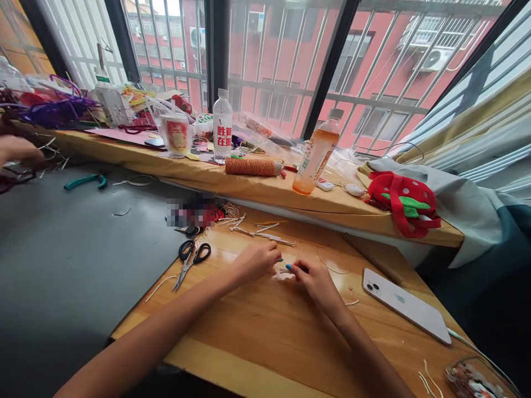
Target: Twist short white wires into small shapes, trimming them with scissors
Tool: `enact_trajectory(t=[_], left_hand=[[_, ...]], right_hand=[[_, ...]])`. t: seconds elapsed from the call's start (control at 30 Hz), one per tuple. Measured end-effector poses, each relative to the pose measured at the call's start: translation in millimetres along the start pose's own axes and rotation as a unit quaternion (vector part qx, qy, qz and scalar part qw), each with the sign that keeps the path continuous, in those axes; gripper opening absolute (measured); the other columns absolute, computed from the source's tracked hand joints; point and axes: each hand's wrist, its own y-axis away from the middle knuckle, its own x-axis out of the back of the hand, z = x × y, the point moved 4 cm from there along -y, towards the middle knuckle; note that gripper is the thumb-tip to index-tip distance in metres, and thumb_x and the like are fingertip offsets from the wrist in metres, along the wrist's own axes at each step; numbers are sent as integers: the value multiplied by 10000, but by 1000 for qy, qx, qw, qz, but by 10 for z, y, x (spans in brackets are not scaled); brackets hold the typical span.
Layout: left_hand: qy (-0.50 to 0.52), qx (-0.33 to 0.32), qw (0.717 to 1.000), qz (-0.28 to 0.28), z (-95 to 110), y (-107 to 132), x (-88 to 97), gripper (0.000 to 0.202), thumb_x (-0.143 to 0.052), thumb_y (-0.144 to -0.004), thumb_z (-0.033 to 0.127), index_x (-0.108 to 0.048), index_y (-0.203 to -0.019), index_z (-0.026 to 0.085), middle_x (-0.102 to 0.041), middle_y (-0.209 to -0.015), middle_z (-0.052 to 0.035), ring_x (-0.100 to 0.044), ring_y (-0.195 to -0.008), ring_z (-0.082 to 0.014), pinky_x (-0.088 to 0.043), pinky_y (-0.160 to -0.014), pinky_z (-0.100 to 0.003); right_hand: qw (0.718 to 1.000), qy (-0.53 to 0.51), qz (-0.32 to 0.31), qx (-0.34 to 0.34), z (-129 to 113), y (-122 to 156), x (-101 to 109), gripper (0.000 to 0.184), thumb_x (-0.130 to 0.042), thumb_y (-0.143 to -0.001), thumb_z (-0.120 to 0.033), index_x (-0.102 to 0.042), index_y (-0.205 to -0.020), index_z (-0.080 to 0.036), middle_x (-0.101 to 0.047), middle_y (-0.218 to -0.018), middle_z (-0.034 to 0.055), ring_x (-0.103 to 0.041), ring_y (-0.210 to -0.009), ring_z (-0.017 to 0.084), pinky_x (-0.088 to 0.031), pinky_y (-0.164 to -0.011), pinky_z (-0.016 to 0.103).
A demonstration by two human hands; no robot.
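Note:
Above the wooden table point(232, 326), my left hand point(261, 260) and my right hand point(309, 276) almost meet, each with thumb and fingers pinched together. Whatever lies between the fingertips is too small to name. Small teal spots show at the fingertips. A crumpled whitish piece point(284, 275) sits just beneath the fingers. Right of my right hand, a thin brown thread point(332, 269) curves over the wood. White cord pieces point(269, 236) lie beyond my left hand. To its left rest black-handled scissors point(188, 264), blades toward me.
A white phone point(404, 304) with a cable lies at right, near a clear case point(473, 381). Along the cluttered sill stand an orange thread spool point(251, 167), a water bottle point(223, 127) and a drink bottle point(317, 155). Teal pliers point(86, 181) and another person's hand point(20, 152) are at left.

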Motion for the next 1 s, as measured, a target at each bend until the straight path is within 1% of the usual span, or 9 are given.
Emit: enact_trajectory(t=[0.17, 0.3, 0.37, 0.47, 0.57, 0.63, 0.77, 0.9, 1.0], left_hand=[[-38, -8, 999, 37, 207, 30, 84, 235, -311, -830, 199, -522, -748, 137, -491, -727, -34, -487, -629, -117, -355, -522, -204], [-5, 8, 998, 57, 272, 57, 84, 260, -279, -841, 206, -521, -772, 142, -474, -721, -30, -475, -600, -104, -359, -508, -197], [28, 21, 997, 66, 261, 55, 80, 273, -273, -844, 217, -529, -778, 148, -477, -728, -28, -471, -589, -97, -360, -509, -192], [90, 61, 990, 88, 210, 39, 86, 280, -278, -848, 232, -539, -788, 153, -493, -748, -30, -482, -616, -95, -373, -549, -191], [143, 76, 981, 103, 185, 28, 94, 273, -293, -846, 232, -548, -793, 147, -507, -760, -35, -498, -671, -102, -386, -612, -194], [162, 46, 982, 85, 214, 28, 80, 266, -304, -841, 230, -558, -814, 156, -517, -773, -36, -503, -688, -104, -387, -633, -195], [186, -22, 982, 35, 280, 43, 26, 244, -329, -824, 197, -567, -879, 185, -549, -857, -43, -510, -725, -107, -381, -643, -191], [217, -16, 976, 3, 174, 26, -40, 225, -375, -793, 164, -600, -801, 173, -569, -802, -35, -508, -700, -107, -366, -628, -183], [219, -10, 975, -30, 24, 5, -75, 206, -406, -774, 164, -611, -788, 170, -572, -748, -21, -509, -659, -100, -357, -602, -171]], right_hand=[[999, 14, 33, -3, 5, 8, -55, 264, -404, -747, -322, -471, -533, -184, -512, -501, -1, -450, -496, 129, -301, -507, 228], [997, -31, 66, -12, -11, 17, -73, 298, -407, -757, -366, -445, -524, -184, -492, -498, -10, -433, -494, 116, -301, -504, 224], [994, -97, 51, -20, 6, 7, -97, 313, -415, -749, -416, -446, -545, -181, -482, -506, -15, -403, -475, 103, -291, -475, 219], [973, -228, -16, -43, 37, -19, -142, 342, -441, -712, -494, -449, -595, -172, -456, -523, -30, -318, -422, 72, -243, -412, 205], [957, -284, -42, -49, 52, -42, -138, 359, -470, -686, -515, -450, -610, -165, -439, -540, -36, -292, -421, 59, -221, -403, 198], [962, -271, -18, -43, 72, -52, -112, 370, -474, -681, -526, -448, -592, -167, -442, -527, -34, -310, -426, 64, -230, -406, 201], [975, -208, 63, -33, 121, -37, -52, 403, -431, -699, -551, -465, -563, -174, -446, -485, -32, -351, -425, 81, -260, -419, 213], [983, -156, 95, -22, 89, 3, 4, 361, -395, -759, -481, -474, -581, -176, -437, -485, -34, -373, -445, 89, -276, -441, 212], [993, -92, 79, 9, 11, 22, 24, 321, -372, -792, -399, -459, -573, -182, -424, -471, -36, -384, -456, 95, -271, -455, 208]])
